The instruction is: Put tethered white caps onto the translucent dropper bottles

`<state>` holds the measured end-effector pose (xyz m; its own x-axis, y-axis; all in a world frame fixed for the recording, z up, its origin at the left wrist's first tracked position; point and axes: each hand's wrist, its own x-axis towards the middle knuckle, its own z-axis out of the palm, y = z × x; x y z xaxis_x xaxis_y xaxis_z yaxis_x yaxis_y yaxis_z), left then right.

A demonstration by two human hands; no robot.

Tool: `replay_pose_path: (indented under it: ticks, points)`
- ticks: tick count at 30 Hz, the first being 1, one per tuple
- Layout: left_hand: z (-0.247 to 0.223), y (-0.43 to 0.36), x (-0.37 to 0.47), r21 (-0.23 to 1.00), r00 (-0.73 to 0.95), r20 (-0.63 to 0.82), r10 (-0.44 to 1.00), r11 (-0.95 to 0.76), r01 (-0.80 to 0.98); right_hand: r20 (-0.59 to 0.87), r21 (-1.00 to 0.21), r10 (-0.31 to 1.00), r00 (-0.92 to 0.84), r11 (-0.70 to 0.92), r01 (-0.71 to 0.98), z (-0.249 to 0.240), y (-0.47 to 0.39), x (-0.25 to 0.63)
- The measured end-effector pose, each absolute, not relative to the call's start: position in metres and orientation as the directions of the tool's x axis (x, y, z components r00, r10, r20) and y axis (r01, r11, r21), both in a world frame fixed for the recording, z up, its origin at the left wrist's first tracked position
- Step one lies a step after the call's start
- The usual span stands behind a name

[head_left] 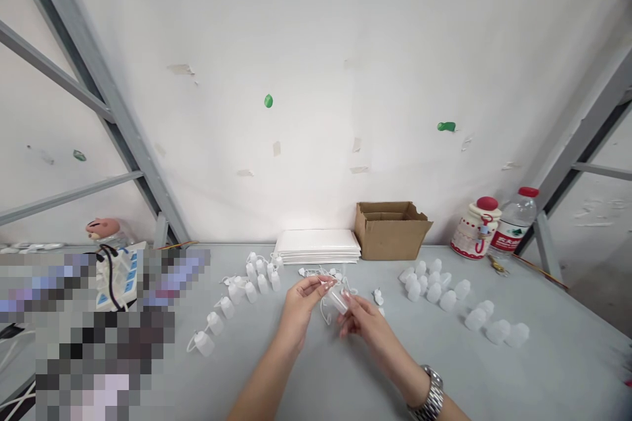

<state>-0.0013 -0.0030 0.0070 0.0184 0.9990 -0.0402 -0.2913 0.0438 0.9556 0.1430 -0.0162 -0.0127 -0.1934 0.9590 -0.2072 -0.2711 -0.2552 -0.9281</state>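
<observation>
Between my hands is a small translucent white plastic bottle [337, 301], tilted. My left hand [305, 299] pinches its upper end; whether a cap is under those fingertips I cannot tell. The fingers of my right hand [364, 317] close on its lower end. Just behind lie loose white caps with thin looped straps [351, 290], partly hidden by my hands. Another small white cap [378, 296] rests right of them. To the left stand several bottles with strapped caps [227, 306]. Several similar translucent pieces [448, 300], with no straps showing, are spread out on the right.
A stack of white flat packs [318, 247] and an open cardboard box [392, 240] stand against the wall. At the back right are a decorated jar [471, 230], a water bottle [513, 220] and keys [498, 266]. A power strip with cables [118, 276] is on the left.
</observation>
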Motion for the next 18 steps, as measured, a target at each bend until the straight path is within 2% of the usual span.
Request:
replay_pose_path:
  ticks: [2, 5, 7, 12, 14, 18]
  points:
    - [0.0071, -0.0026, -0.0013, 0.953, -0.007, -0.047, 0.999, 0.043, -0.301, -0.143, -0.942, 0.979, -0.145, -0.179, -0.284, -0.0114, -0.0148, 0.144]
    - [0.0065, -0.0027, -0.0005, 0.952, 0.0, -0.055, 0.998, 0.053, -0.303, -0.125, -0.939, 0.979, -0.159, -0.168, -0.299, -0.0084, -0.0152, 0.1456]
    - [0.0061, -0.0034, 0.0002, 0.95, 0.022, -0.048, 0.999, 0.052, -0.309, -0.141, -0.924, 0.97, -0.198, -0.201, -0.324, -0.0064, -0.0174, 0.1462]
    - [0.0084, -0.0056, 0.0008, 0.94, 0.098, -0.011, 0.995, 0.044, -0.337, -0.216, -0.835, 0.881, -0.421, -0.39, -0.387, -0.0061, -0.0214, 0.1453]
    - [0.0092, -0.0057, 0.0005, 0.942, 0.082, -0.012, 0.997, 0.039, -0.332, -0.203, -0.872, 0.913, -0.355, -0.334, -0.359, -0.0081, -0.0202, 0.1433]
    - [0.0074, -0.0034, -0.0016, 0.946, 0.015, -0.045, 0.999, 0.048, -0.322, -0.082, -0.957, 0.988, -0.131, -0.114, -0.265, -0.0116, -0.0165, 0.1389]
